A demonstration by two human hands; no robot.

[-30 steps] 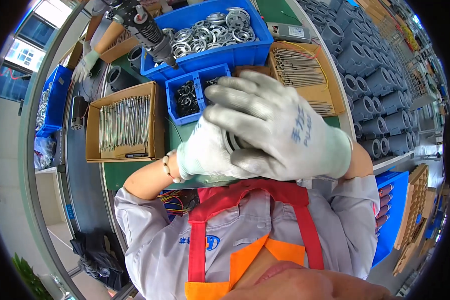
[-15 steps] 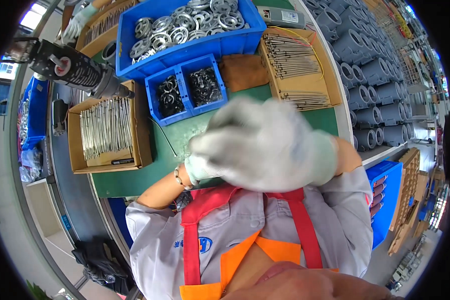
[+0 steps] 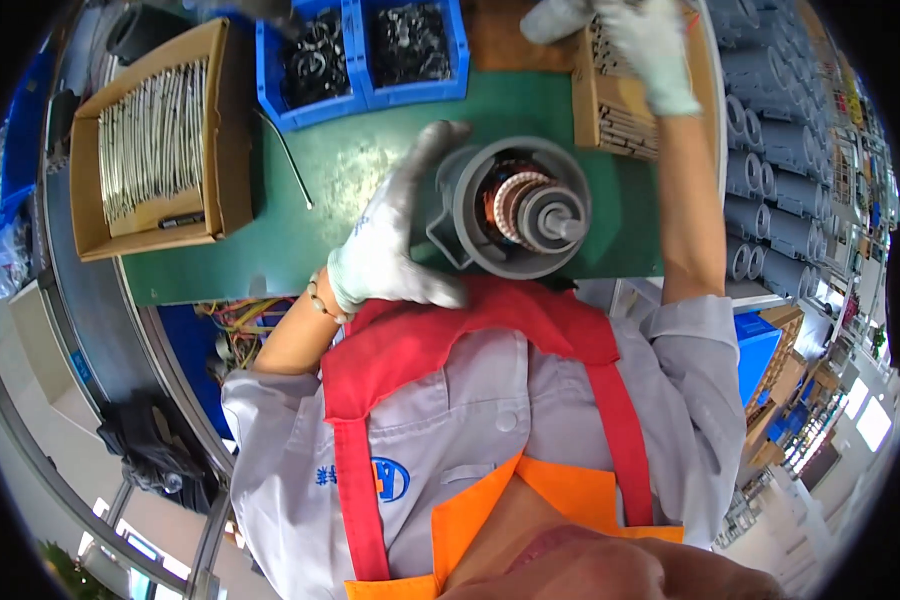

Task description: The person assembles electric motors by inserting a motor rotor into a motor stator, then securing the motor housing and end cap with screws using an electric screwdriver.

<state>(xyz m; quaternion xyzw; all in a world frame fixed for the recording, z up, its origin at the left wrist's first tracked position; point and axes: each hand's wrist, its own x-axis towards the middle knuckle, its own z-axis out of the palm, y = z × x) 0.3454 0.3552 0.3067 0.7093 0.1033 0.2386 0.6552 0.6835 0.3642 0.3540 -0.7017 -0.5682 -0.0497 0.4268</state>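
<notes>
A grey motor housing point(image 3: 573, 240) stands on the green mat close to my body, its round opening facing up. Inside sits a motor armature point(image 3: 540, 212) with copper windings and a shaft poking out. My left hand point(image 3: 390, 240), in a white glove with grey-coated fingers, is open around the housing's left side, thumb and fingers spread; whether it touches cannot be made out. Far right, my gloved right hand point(image 3: 642, 50) reaches over a cardboard box point(image 3: 585, 110) of thin metal rods. Its fingers look spread and partly leave the upper edge; I see nothing held.
Two blue bins point(image 3: 315, 115) of small dark parts stand at the back, beside a brown cloth point(image 3: 510, 40). Left is another cardboard box point(image 3: 225, 190) of metal rods. A thin rod point(image 3: 292, 165) lies on the mat. Grey housings point(image 3: 770, 175) line a shelf at right.
My hands, blurred together before my chest earlier, have parted. The right has gone up to the rod box; the left is lower. The housing now shows, and the view has tilted toward my body.
</notes>
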